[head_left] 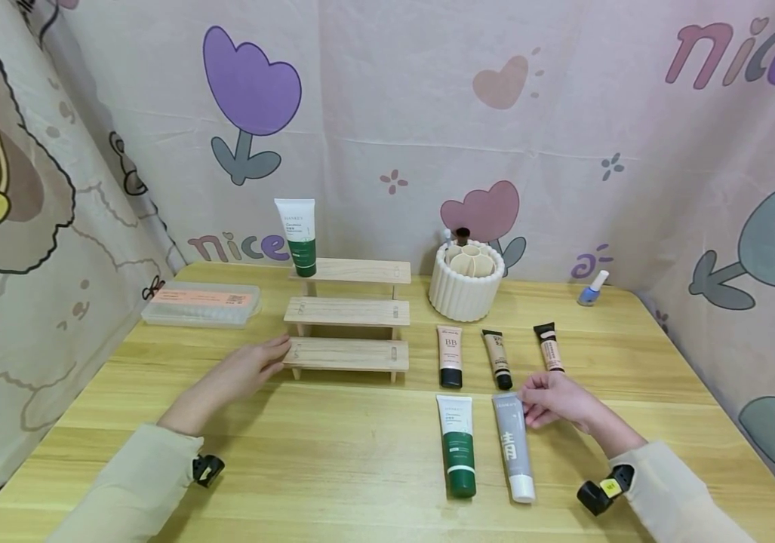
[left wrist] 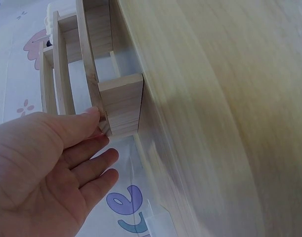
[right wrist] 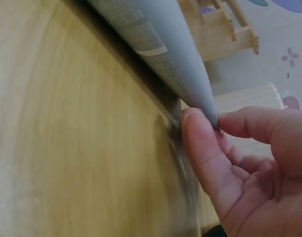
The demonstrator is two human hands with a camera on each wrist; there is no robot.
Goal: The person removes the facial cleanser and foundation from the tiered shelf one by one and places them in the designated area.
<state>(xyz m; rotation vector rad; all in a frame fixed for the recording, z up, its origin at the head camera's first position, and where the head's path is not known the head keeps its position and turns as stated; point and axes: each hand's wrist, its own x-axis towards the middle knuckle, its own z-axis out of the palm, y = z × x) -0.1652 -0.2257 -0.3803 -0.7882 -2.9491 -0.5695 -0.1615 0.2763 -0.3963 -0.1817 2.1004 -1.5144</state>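
My left hand [head_left: 249, 368] grips the left end of the lowest step of a three-tier wooden display stand [head_left: 346, 354], thumb and forefinger at its corner [left wrist: 104, 116]. A white-and-green tube [head_left: 297, 237] stands on its cap at the left of the top step. With thumb and forefinger my right hand [head_left: 560, 403] pinches the flat crimped end of a grey tube [head_left: 513, 445] with a white cap. In the right wrist view that end of the grey tube [right wrist: 165, 54] is tilted up off the table. Left of it lies another white-and-green tube [head_left: 457, 445].
Behind the grey tube lie a pink BB cream tube [head_left: 450, 354], a beige black-capped tube [head_left: 497, 358] and another small tube [head_left: 548, 347]. A white ribbed brush holder [head_left: 466, 290], a blue nail polish bottle [head_left: 592, 289] and a clear plastic case [head_left: 201, 304] stand farther back.
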